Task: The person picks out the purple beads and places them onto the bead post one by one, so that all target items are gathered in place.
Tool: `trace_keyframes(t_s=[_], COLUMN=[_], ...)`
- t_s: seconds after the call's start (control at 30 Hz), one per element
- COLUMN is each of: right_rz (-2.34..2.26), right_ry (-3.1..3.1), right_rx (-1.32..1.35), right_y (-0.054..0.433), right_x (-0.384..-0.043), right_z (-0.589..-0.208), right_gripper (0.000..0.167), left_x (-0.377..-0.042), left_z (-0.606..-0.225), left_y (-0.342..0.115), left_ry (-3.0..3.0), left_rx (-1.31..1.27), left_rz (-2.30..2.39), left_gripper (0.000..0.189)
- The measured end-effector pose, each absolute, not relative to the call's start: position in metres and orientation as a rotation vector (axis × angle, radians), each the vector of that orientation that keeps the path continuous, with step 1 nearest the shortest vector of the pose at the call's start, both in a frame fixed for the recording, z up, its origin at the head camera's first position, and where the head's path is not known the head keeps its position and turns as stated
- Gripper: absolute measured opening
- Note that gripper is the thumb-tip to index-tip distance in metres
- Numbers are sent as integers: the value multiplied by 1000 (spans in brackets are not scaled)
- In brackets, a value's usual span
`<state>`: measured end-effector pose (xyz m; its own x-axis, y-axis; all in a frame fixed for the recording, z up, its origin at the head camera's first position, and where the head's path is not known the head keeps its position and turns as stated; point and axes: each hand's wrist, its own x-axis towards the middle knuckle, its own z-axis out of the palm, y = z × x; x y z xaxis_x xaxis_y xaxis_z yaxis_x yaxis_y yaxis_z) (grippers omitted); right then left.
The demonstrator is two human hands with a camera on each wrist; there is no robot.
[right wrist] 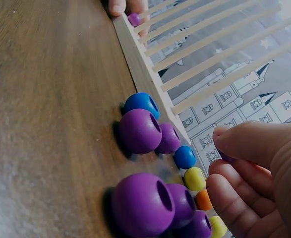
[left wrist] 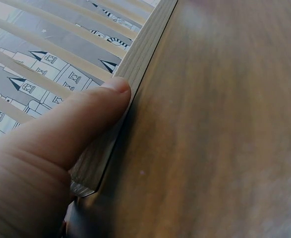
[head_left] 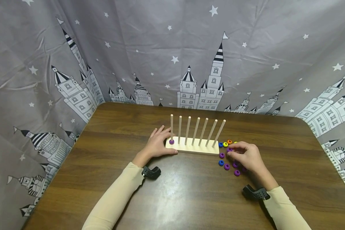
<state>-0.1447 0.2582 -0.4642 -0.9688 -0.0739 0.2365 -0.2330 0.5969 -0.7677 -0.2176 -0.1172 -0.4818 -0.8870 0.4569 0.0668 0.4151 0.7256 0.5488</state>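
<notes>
A pale wooden base (head_left: 193,147) with a row of several upright pegs stands on the table, and one purple bead (head_left: 171,142) sits at the foot of its leftmost peg. My left hand (head_left: 158,143) grips the left end of this peg board, thumb along the front edge and fingers behind. In the left wrist view the thumb (left wrist: 81,121) presses against the edge. To the right of the board my right hand (head_left: 248,156) pinches a purple bead (head_left: 229,149) between thumb and fingers. That bead is mostly hidden by the fingers in the right wrist view.
Loose beads lie around the right hand: several purple ones (right wrist: 140,131), blue ones (head_left: 221,163), yellow ones (right wrist: 195,178) and an orange one (head_left: 229,141). The brown wooden table (head_left: 172,198) ends at a grey castle-print curtain (head_left: 161,64).
</notes>
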Motion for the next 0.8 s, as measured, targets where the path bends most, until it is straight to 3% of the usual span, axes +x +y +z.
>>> trace_keyframes(t_s=[0.8], right_rz=[1472], right_ry=[-2471], right_rx=[349], right_y=[251], right_x=[-153], right_z=[-439], right_gripper=[19], left_x=[-218], left_z=[-483], left_y=[-118], left_ry=[2859], left_rx=[721], left_rz=[859], left_gripper=[73])
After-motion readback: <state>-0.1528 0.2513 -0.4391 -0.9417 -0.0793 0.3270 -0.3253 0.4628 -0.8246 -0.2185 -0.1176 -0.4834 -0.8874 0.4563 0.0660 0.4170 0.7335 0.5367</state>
